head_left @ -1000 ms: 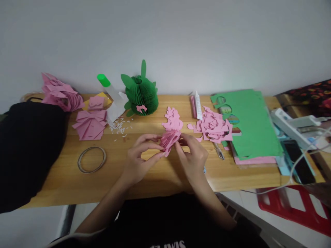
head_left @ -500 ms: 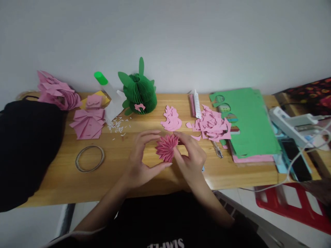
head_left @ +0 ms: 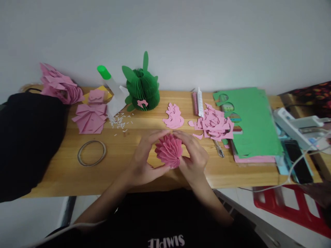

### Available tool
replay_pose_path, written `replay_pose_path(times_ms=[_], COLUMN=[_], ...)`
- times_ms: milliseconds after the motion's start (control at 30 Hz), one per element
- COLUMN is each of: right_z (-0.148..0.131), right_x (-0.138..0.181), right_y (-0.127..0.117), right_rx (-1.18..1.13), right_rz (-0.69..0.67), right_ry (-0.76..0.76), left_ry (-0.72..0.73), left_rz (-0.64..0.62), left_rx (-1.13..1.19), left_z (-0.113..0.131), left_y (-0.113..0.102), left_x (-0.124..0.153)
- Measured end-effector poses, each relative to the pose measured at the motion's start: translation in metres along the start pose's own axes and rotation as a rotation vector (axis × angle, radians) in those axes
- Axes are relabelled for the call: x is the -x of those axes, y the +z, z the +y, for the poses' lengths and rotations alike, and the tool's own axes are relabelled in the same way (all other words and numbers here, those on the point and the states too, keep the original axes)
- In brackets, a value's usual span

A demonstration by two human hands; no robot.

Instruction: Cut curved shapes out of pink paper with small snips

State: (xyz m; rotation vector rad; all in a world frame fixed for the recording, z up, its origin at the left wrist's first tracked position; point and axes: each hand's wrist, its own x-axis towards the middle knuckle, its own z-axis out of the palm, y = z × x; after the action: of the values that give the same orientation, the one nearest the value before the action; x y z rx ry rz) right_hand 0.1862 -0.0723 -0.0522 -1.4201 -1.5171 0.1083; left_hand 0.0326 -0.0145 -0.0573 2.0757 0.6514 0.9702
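Observation:
Between my two hands is a pink pleated paper ball (head_left: 168, 151), its folds fanned out in points. My left hand (head_left: 146, 162) curves round its left side, fingertips at the top edge and thumb along the bottom. From the right, my right hand (head_left: 194, 156) grips it with fingers on top and thumb against the lower right. Just beyond lie pink paper cut-outs (head_left: 173, 116). Behind them to the left stands a green pleated paper figure (head_left: 143, 91) with long leaf-like pieces and a small pink piece (head_left: 142, 103) on its front.
Pink paper scraps (head_left: 214, 122), a glue tube (head_left: 200, 102) and a craft knife (head_left: 219, 148) lie to the right, beside green sheets (head_left: 258, 124). Leftward are a tape ring (head_left: 91, 153), folded pink paper (head_left: 91, 117), white paper bits (head_left: 119, 120) and a black cloth item (head_left: 31, 144).
The pink paper ball has turned and spread wider, showing more of its pleats. Both hands stay around it, and my right thumb has moved lower. The whole view has shifted slightly.

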Motion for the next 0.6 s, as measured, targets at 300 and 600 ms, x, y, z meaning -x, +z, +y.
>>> replay_pose_path(times_ms=[300, 600], right_z=[0.005, 0.026], right_x=[0.001, 0.003], right_y=[0.002, 0.019], right_rx=[-0.096, -0.611], right_rz=[0.014, -0.065], right_ry=[0.029, 0.624], left_ry=[0.071, 0.245], left_rz=[0.064, 0.325], left_rx=[0.025, -0.221], left_z=[0.000, -0.001], left_y=[0.006, 0.027], left_x=[-0.002, -0.015])
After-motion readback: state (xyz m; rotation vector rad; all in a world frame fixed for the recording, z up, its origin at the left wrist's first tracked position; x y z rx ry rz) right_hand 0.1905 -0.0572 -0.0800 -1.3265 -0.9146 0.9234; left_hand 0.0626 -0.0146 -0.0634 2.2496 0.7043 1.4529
